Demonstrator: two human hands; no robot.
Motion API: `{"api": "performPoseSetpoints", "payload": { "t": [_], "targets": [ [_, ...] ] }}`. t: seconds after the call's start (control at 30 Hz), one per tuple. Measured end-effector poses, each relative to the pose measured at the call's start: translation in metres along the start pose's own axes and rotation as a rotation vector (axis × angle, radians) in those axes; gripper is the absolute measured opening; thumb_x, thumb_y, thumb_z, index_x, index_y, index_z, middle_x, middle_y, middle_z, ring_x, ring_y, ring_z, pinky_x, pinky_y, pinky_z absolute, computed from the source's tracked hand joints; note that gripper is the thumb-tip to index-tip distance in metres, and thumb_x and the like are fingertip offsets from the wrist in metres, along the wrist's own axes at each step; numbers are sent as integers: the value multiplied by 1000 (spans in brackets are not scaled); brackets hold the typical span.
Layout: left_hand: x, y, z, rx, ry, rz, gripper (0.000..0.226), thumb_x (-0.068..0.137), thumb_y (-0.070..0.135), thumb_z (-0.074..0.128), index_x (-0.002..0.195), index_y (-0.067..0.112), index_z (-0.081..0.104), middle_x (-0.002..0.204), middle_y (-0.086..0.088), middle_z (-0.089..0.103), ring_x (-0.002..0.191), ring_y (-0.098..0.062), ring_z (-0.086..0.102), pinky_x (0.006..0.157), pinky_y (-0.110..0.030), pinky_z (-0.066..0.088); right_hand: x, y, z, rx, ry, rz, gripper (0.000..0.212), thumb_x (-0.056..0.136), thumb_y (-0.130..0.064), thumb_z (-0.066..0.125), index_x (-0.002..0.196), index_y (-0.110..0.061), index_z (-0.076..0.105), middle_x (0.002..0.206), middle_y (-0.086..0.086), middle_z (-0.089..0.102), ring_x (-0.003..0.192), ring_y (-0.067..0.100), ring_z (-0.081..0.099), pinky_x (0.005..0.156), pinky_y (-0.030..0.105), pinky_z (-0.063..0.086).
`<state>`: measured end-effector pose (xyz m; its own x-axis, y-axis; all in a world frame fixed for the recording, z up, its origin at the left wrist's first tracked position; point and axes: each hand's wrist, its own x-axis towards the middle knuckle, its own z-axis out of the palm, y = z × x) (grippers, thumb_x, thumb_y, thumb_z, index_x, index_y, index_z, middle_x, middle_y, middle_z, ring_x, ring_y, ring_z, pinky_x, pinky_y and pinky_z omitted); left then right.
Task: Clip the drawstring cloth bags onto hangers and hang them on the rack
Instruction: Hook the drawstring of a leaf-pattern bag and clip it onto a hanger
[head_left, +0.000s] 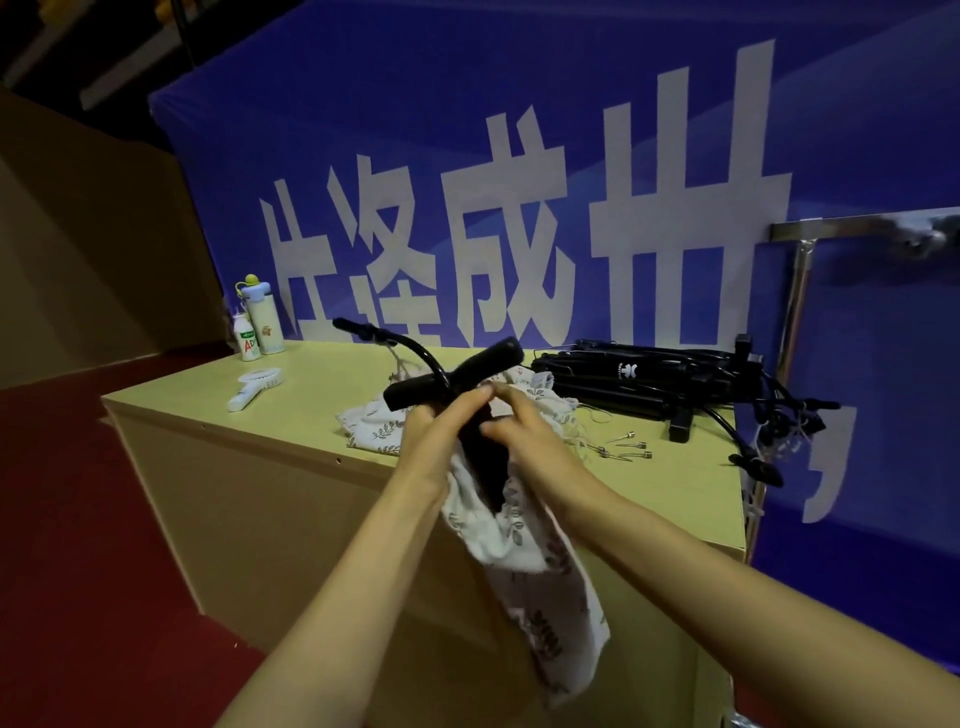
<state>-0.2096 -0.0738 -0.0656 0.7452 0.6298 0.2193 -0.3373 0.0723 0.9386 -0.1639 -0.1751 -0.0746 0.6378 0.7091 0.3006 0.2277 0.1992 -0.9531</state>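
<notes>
A black clip hanger is held up over the table's near edge, its hook curving away to the upper left. My left hand grips the hanger at one clip. My right hand pinches the top of a white leaf-print drawstring bag against that clip; the bag hangs down between my forearms. More leaf-print bags lie on the table behind my hands. A pile of black hangers rests at the table's right. The chrome rack stands at the far right.
The yellow-green table carries a white handheld fan, two bottles at its back left corner, and several small metal pins. A blue banner with large white characters hangs behind. Red floor lies to the left.
</notes>
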Motion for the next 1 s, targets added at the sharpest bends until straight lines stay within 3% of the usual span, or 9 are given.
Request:
{"api": "performPoseSetpoints", "payload": {
  "t": [0.13,0.2,0.3,0.4,0.47,0.6,0.77,0.87,1.0],
  "targets": [
    [5,11,-5,-38,-67,23,13,79,16,68,82,4,64,63,-3,66,60,-15,67,57,-24,54,8,8,-22,-57,-16,218,37,95,-45,43,110,-14,57,97,-1,63,98,17,60,93,36,48],
    [7,15,-7,-25,-110,46,11,76,17,69,75,7,65,61,0,66,60,-13,65,60,-24,54,9,12,-26,-122,-59,274,31,95,-35,51,95,-6,60,83,7,59,76,18,59,75,29,51],
    [7,19,-12,-1,-156,19,40,55,32,76,83,6,65,73,-4,65,72,-19,62,76,-32,51,9,15,-37,-10,-16,295,19,93,-12,55,74,-13,56,71,5,55,59,13,52,53,20,48],
    [7,18,-20,-27,-113,-58,66,46,35,77,101,5,59,81,-7,61,81,-23,60,79,-37,48,7,17,-59,178,19,320,12,92,-10,55,84,-7,63,86,13,67,75,23,62,76,33,54],
    [8,17,-25,-58,-130,-95,43,47,31,75,82,9,66,74,-5,63,74,-22,60,75,-35,47,3,15,-71,363,29,318,13,92,-7,52,93,-2,64,93,16,69,81,25,64,77,32,56],
    [5,17,-27,-138,-141,-111,3,57,20,68,57,16,69,59,0,65,62,-17,61,69,-29,46,-4,13,-78,509,111,306,17,94,1,47,98,-13,56,83,13,67,60,16,65,48,24,54],
    [-8,20,-6,-224,-174,-43,12,79,12,56,68,11,61,53,2,65,49,-10,63,55,-20,53,-16,3,-77,89,126,175,42,86,15,30,71,-11,58,79,11,62,59,16,57,43,20,42],
    [-11,21,6,-258,-191,-20,27,84,12,52,61,12,65,53,2,65,50,-9,63,53,-17,53,-24,-4,-78,-169,178,143,43,89,3,33,66,-14,66,74,16,58,55,16,45,47,23,34],
    [-18,26,29,-263,-236,13,16,68,18,59,54,17,67,56,3,63,54,-9,61,59,-20,51,-38,-12,-89,-432,226,43,27,90,-23,54,79,-2,68,74,8,61,65,16,52,58,26,40]
  ]
}}
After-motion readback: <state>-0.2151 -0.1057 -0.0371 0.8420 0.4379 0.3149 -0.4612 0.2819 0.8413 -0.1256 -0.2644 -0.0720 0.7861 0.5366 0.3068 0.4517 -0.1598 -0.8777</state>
